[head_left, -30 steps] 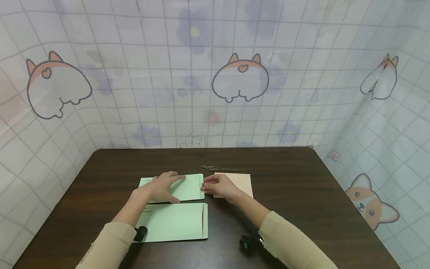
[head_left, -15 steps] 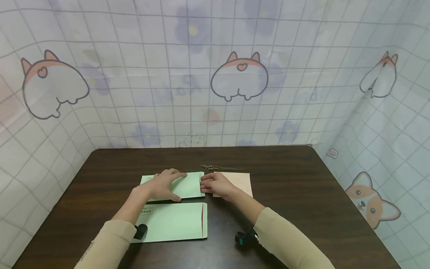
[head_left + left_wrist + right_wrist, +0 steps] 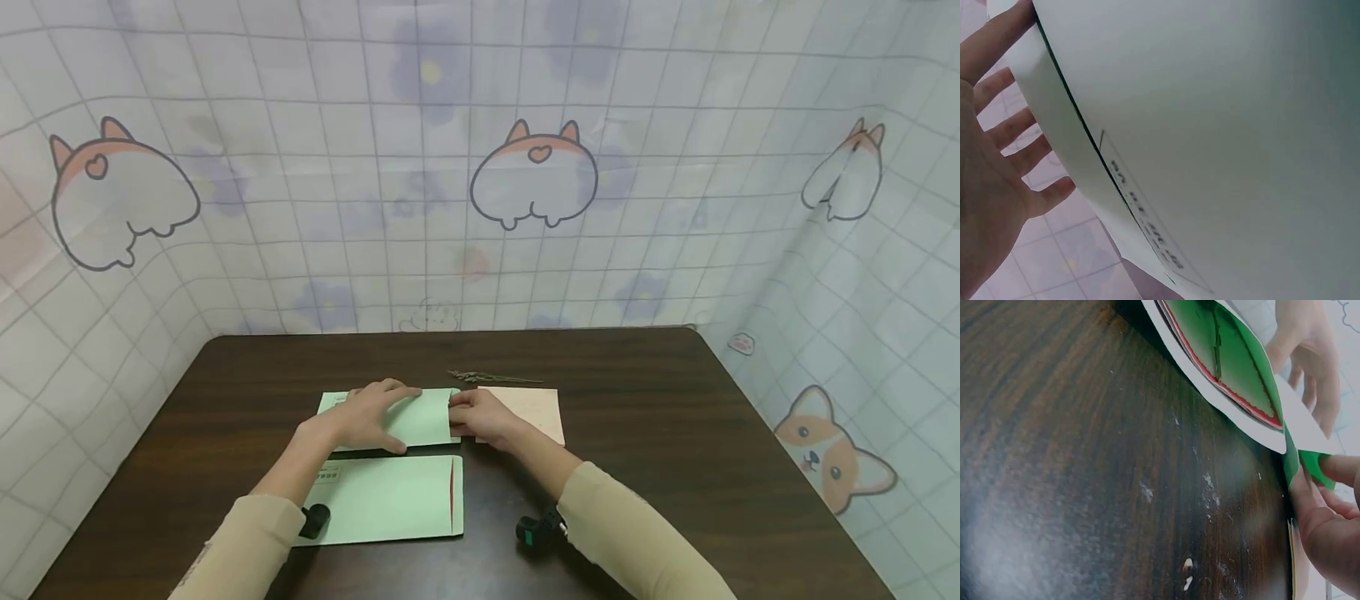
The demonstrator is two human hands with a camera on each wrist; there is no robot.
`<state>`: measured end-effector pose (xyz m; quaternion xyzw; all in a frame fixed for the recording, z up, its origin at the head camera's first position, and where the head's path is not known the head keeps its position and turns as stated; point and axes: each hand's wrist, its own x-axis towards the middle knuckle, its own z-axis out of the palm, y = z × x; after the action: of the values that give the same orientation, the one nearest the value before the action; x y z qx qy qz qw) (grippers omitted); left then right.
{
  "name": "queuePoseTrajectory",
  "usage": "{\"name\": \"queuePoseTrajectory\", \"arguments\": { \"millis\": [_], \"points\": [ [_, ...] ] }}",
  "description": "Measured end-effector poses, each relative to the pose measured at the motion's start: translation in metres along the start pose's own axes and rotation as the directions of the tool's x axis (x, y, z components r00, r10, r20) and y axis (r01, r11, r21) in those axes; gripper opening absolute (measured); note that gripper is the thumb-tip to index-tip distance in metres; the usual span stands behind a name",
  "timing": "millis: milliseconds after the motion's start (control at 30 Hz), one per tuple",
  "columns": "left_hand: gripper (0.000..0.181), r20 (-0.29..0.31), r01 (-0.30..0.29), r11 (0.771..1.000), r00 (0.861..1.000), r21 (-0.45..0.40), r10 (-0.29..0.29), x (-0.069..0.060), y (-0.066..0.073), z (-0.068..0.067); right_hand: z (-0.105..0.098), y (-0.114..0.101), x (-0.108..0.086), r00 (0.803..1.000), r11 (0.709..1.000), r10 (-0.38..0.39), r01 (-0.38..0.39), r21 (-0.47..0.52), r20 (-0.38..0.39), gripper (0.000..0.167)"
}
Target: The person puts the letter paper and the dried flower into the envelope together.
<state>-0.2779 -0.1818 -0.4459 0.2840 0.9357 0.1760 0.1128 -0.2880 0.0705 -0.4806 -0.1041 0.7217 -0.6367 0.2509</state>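
In the head view my left hand (image 3: 367,420) rests with fingers spread on the far green envelope (image 3: 429,421). My right hand (image 3: 486,417) is at that envelope's right end, fingers partly inside its mouth. The right wrist view shows my right hand (image 3: 1329,534) gripping the edge of the mouth, its green inside (image 3: 1316,465) visible between the fingers. The near green envelope (image 3: 390,500) lies flat in front, parallel to the far one, with a red line by its right end; its mouth gapes in the right wrist view.
A pale pink card (image 3: 538,408) lies right of the far envelope, partly behind my right hand. Behind the card is a thin dried sprig (image 3: 487,377). The dark wooden table (image 3: 645,450) meets a patterned curtain (image 3: 360,250) at its back.
The far envelope has shifted slightly to the right. My right fingers have moved from its right edge into its mouth, which has lifted apart. My left hand has barely moved.
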Motion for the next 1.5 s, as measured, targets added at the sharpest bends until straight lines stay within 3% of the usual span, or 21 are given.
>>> {"name": "queuePoseTrajectory", "arguments": {
  "millis": [400, 733, 1033, 1500],
  "points": [
    [0.095, -0.017, -0.009, 1.0, 1.0, 0.002, 0.009, -0.003, -0.005, 0.002, -0.002, -0.002, 0.003, 0.999, 0.998, 0.028, -0.029, 0.048, 0.028, 0.049],
    [0.094, -0.003, 0.026, 1.0, 1.0, -0.003, -0.026, -0.006, -0.005, 0.006, -0.006, 0.0, -0.011, 0.999, 0.999, -0.032, 0.032, 0.019, -0.018, 0.04],
    [0.094, -0.01, 0.01, 1.0, 1.0, -0.018, -0.011, -0.007, -0.003, 0.006, -0.041, -0.012, -0.037, 0.995, 0.995, -0.067, 0.061, -0.077, -0.069, 0.032],
    [0.093, -0.008, 0.005, 1.0, 1.0, -0.028, -0.005, -0.007, -0.002, 0.004, -0.092, -0.006, -0.059, 0.982, 0.968, -0.057, 0.01, -0.249, -0.181, 0.029]
  ]
}}
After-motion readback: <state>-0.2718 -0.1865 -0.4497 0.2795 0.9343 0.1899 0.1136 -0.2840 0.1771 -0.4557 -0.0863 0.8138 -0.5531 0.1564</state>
